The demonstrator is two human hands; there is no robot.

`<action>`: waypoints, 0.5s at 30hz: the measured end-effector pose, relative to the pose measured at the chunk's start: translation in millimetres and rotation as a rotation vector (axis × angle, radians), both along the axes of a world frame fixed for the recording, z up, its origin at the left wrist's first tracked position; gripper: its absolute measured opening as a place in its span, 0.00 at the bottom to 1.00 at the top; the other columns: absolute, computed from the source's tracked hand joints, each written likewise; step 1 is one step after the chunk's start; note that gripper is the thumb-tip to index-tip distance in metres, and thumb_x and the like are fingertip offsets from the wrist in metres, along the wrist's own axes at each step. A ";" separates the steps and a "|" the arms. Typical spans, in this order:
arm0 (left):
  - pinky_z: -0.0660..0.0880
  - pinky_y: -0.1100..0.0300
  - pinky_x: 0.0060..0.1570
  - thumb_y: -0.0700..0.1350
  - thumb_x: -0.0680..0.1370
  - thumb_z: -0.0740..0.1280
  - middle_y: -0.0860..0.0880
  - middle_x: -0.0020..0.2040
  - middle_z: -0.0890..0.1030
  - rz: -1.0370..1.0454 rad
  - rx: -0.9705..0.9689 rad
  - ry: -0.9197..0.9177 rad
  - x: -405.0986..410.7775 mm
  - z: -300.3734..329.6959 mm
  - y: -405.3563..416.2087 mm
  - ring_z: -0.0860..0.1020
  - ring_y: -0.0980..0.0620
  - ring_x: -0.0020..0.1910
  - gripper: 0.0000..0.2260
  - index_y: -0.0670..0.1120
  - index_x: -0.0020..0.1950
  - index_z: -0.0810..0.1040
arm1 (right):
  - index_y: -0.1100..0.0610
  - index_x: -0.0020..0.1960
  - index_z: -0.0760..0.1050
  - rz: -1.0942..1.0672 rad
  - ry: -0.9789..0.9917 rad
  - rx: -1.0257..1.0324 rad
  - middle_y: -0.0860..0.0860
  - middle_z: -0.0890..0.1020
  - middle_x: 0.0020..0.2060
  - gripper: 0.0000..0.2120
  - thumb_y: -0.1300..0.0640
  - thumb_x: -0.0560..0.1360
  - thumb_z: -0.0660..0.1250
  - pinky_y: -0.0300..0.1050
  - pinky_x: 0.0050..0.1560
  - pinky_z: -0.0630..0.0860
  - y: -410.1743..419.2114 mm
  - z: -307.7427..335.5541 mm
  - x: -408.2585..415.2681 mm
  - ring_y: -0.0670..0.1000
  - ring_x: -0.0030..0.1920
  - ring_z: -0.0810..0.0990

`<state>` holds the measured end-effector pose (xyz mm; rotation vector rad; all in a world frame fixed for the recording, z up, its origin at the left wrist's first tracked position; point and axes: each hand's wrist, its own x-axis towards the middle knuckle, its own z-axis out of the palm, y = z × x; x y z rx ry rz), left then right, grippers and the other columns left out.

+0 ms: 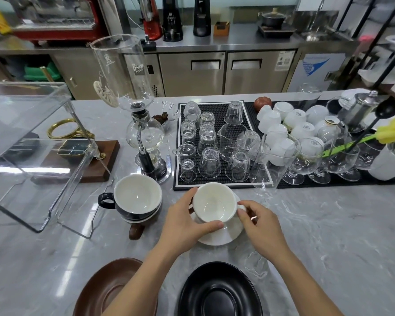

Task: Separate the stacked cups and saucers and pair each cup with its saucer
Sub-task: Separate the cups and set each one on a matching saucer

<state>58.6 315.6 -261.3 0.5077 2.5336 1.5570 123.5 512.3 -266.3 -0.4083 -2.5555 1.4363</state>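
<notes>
Both hands on white cup over white saucer: left hand grips rim, right hand pinches handle. Stacked cups left; brown saucer, black saucer near edge.

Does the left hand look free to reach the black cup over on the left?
Probably not right now: the left hand is wrapped around the white cup on its saucer. Once it lets go, the counter between it and the black cup looks bare.
</notes>
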 end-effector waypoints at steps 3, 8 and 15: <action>0.74 0.66 0.53 0.63 0.58 0.82 0.74 0.56 0.79 0.015 -0.011 0.015 2.7 5.3 0.9 0.77 0.71 0.57 0.33 0.75 0.58 0.71 | 0.34 0.45 0.75 -0.009 -0.001 0.017 0.33 0.82 0.40 0.15 0.56 0.78 0.68 0.24 0.38 0.70 -0.6 2.2 0.9 0.36 0.40 0.78; 0.75 0.66 0.59 0.64 0.57 0.80 0.76 0.55 0.77 0.074 0.013 0.010 12.6 11.9 -5.6 0.74 0.75 0.59 0.35 0.75 0.59 0.67 | 0.46 0.56 0.80 -0.083 -0.021 0.001 0.40 0.82 0.42 0.08 0.53 0.77 0.70 0.30 0.41 0.70 -1.5 4.0 4.8 0.38 0.41 0.78; 0.74 0.74 0.58 0.62 0.62 0.80 0.64 0.62 0.76 0.092 0.051 0.027 28.1 21.0 -32.0 0.73 0.73 0.62 0.39 0.57 0.70 0.71 | 0.46 0.53 0.80 -0.169 0.122 -0.002 0.40 0.81 0.39 0.09 0.56 0.75 0.72 0.31 0.36 0.72 -18.8 34.3 14.4 0.39 0.33 0.75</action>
